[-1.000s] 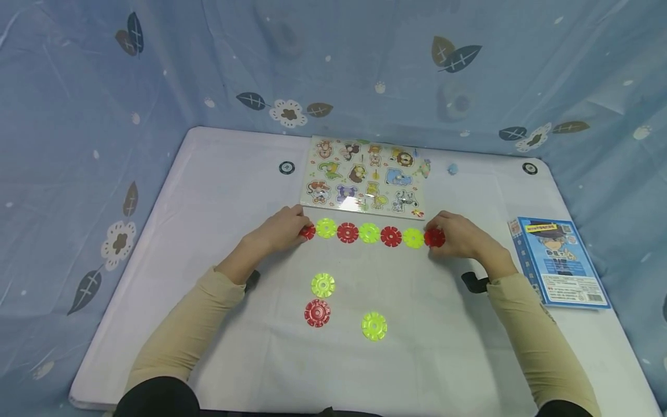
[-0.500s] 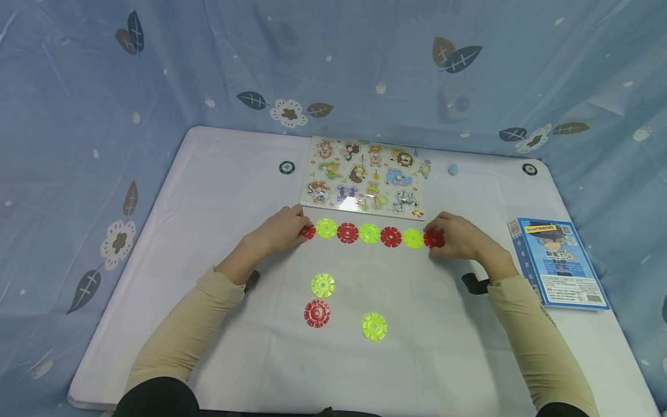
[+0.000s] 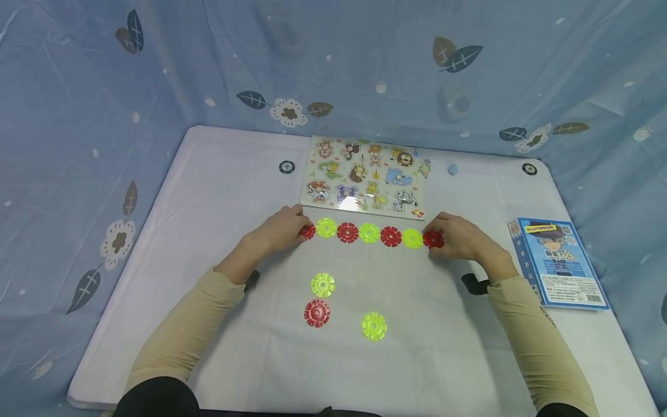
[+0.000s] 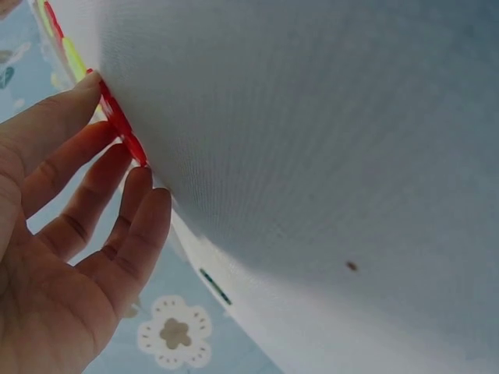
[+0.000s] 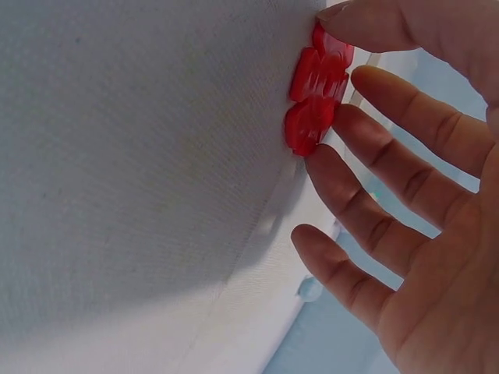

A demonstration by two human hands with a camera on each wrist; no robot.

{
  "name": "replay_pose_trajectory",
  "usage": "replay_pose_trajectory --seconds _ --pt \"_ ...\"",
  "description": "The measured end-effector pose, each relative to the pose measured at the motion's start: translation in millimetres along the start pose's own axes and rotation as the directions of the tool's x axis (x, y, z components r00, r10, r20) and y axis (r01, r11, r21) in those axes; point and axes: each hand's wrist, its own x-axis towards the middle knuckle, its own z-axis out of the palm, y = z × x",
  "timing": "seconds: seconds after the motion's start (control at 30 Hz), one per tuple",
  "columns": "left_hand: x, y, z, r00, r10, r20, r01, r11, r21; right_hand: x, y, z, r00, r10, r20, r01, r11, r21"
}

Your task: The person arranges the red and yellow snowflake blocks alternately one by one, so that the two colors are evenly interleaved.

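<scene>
A straight row of notched plastic discs, red and yellow-green in turn, crosses the middle of the table. My left hand (image 3: 283, 229) pinches the red disc (image 3: 308, 231) at the row's left end; in the left wrist view, thumb and fingers meet the edges of that red disc (image 4: 117, 117). At the right end my right hand (image 3: 456, 235) holds another red disc (image 3: 432, 238) by its rim. In the right wrist view, thumb and fingertips touch this red disc (image 5: 312, 109). Between them lie yellow-green discs (image 3: 369, 233) and red discs (image 3: 391, 236), edges meeting or nearly so.
Nearer me lie a loose red disc (image 3: 316, 313) and two yellow-green discs (image 3: 374, 326). Behind the row is an animal picture board (image 3: 363, 178). A blue box (image 3: 565, 263) stands at the right. Blue patterned cloth (image 3: 354, 63) surrounds the white table (image 3: 229, 174).
My right hand and the red disc in it have shifted very slightly left, along with the neighbouring yellow-green disc. My left hand stays in place.
</scene>
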Motion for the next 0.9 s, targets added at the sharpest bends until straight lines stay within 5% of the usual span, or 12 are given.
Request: replay_pose_trajectory --seconds 0.27,0.57,0.9 --pt "-0.1 1.4 -0.6 1.000 -0.006 0.010 0.006 1.000 -0.007 -9.7 -17.9 -2.2 0.999 -0.020 -0.046 0.017 0.998 -0.061" --pt "0.6 -0.3 0.7 1.000 -0.009 0.001 0.009 1.000 -0.005 -21.3 -60.9 12.9 0.953 -0.294 -0.070 0.285 0.952 -0.114" --pt "0.8 0.6 1.0 1.000 -0.013 0.001 0.013 1.000 -0.005 -43.2 -124.0 33.7 0.868 -0.466 0.171 0.478 0.878 -0.031"
